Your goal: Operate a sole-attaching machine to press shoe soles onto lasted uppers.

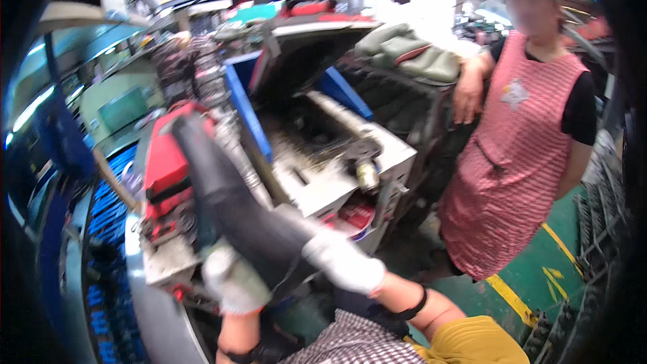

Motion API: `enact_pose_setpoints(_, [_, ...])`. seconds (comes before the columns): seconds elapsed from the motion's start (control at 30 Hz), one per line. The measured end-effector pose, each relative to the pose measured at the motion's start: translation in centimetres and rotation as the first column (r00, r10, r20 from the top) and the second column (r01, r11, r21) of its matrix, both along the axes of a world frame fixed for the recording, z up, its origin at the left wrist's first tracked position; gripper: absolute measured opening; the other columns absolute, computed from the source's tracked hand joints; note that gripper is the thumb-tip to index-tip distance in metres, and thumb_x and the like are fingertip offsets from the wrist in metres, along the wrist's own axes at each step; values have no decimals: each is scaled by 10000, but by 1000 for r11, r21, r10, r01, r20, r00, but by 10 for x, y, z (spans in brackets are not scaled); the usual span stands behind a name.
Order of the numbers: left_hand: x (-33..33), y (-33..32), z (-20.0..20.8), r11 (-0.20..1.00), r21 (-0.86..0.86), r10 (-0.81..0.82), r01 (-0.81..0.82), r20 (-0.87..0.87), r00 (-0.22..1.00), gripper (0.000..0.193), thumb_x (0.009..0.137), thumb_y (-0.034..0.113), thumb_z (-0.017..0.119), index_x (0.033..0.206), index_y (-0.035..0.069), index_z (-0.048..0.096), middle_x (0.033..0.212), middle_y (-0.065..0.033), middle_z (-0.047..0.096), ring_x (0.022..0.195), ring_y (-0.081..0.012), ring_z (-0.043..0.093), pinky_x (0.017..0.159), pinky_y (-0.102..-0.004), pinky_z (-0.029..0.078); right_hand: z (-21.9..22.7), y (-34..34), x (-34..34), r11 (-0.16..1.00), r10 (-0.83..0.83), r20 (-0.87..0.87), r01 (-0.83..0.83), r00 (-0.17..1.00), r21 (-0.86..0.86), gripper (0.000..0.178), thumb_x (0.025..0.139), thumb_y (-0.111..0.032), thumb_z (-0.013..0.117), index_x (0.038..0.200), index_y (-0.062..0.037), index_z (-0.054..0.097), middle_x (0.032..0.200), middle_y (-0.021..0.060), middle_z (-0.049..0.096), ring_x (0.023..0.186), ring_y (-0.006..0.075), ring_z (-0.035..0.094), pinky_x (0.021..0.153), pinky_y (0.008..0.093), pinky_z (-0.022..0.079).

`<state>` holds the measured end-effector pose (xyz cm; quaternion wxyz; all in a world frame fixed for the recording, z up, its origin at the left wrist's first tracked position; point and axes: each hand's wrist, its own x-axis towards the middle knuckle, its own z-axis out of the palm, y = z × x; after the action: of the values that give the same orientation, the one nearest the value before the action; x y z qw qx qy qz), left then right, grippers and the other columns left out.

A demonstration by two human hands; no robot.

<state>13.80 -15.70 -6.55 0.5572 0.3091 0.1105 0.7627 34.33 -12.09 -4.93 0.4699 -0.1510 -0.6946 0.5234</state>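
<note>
Bright overhead workshop light with blown-out glare at top, motion blur throughout, dark fisheye-bent edges.

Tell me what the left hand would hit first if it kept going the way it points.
Probably the red machine part: the gloved left hand points up and slightly left along the dark tube it grips. Depth is unclear.

Dark grey, matt rubbery tube (229,195) held in white knit gloves on left hand (232,283) and right hand (344,263). Red machine housing (165,162) beside blue plastic bin wall (242,104). Pink-and-white checked apron (519,155) on bystander. Green floor (546,263), yellow stripe. Yellow sleeve (472,340).
</note>
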Motion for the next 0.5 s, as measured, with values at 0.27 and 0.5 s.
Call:
enact_pose_setpoints(0.27, [-149,-77,-52,540,-62,781,-840,-336,527,249,975,171,664,1132,-14,717,1197,-130,677,1171,-269,584,1075,-460,450,-9,55,-74,904,-300,370,138,879,405,554,1072,-315,601,1561,-61,539,1447,202,614,1379,350,562,1182,439,419])
enact_pose_setpoints(0.5, [-267,-196,-60,488,-268,635,-831,-544,549,518,986,382,731,1315,-16,689,1363,-207,662,1249,-317,606,1113,-498,466,-38,95,-157,833,-401,377,161,835,529,307,1035,-315,638,1218,-70,658,986,178,688,974,389,703,841,503,545])
